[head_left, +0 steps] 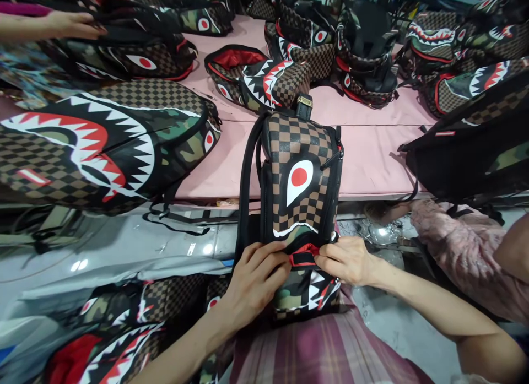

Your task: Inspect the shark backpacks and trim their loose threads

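Note:
A backpack (301, 174) with a brown-and-black check, a red-and-white eye and a camouflage band lies on its back panel edge across my lap and the table edge. Its side pocket (303, 257) shows a red lining and a black strip at the mouth. My left hand (260, 274) grips the pocket's left edge, fingers curled over it. On the opposite edge, my right hand (347, 260) pinches the red lining between thumb and fingers. A black shoulder strap (246, 169) runs up the bag's left side.
A pink-covered table (363, 152) carries several similar bags. One large shark-mouth backpack (82, 147) lies at its left. More bags (124, 329) are piled low at my left. Another person's hand (74, 26) is at upper left; a patterned sleeve (450, 241) is at right.

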`<state>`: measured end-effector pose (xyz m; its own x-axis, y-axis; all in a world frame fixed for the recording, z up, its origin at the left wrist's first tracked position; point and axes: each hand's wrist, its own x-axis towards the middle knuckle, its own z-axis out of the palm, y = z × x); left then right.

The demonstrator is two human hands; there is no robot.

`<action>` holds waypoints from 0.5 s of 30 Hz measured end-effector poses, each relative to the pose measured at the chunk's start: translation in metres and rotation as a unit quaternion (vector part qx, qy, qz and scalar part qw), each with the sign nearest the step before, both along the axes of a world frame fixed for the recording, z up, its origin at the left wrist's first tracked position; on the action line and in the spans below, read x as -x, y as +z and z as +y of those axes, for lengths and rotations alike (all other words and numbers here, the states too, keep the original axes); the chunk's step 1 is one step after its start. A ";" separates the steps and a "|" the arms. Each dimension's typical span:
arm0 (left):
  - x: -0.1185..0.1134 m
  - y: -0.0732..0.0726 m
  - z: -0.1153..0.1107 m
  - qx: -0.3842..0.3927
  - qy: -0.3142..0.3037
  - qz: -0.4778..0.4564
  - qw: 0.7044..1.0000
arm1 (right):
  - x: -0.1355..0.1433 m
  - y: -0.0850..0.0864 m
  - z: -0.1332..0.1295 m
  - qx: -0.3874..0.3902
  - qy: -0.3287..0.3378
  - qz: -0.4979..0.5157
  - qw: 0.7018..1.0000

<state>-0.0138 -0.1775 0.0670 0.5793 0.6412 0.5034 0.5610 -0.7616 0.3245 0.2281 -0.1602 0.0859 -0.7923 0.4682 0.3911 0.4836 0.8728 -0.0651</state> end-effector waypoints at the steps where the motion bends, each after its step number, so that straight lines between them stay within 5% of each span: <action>1: 0.001 0.001 -0.001 0.005 -0.003 -0.001 1.000 | 0.001 0.001 0.000 0.004 0.003 0.001 1.000; 15: -0.010 0.001 0.003 -0.044 0.055 -0.025 0.997 | 0.005 -0.007 -0.006 0.051 -0.021 0.056 0.997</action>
<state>-0.0034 -0.1745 0.0683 0.4808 0.6511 0.5873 0.6276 -0.7233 0.2881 0.2235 -0.1664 0.0786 -0.7250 0.5420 0.4250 0.5049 0.8379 -0.2073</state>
